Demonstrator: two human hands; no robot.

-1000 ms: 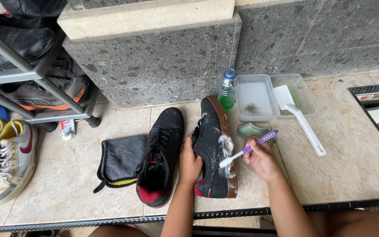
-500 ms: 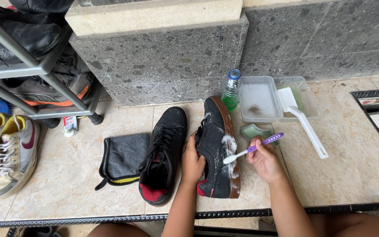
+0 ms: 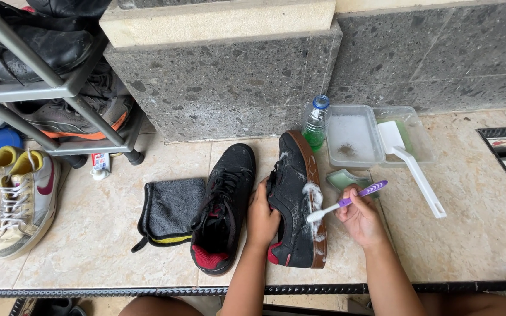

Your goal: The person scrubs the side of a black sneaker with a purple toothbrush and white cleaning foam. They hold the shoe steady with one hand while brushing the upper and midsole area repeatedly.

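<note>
We sit on a tiled floor before a grey stone wall, with a metal shoe rack far left and a pair of pale sneakers below it. A dark cloth lies left of centre. Beside it rests one black shoe, and just right of that the second shoe, tipped on its side so the brown sole faces right, with white foam along the edge. Beyond it stand a clear tray of soapy water, a white brush and a small green bottle.

We judge the step to be scrubbing the sole edge; the next move calls for working the bristles along the foam while the shoe is held steady.

Our left hand curls closed around the tipped shoe's upper, bracing it. Our right hand is closed on a purple toothbrush, its head touching the foamy sole.
</note>
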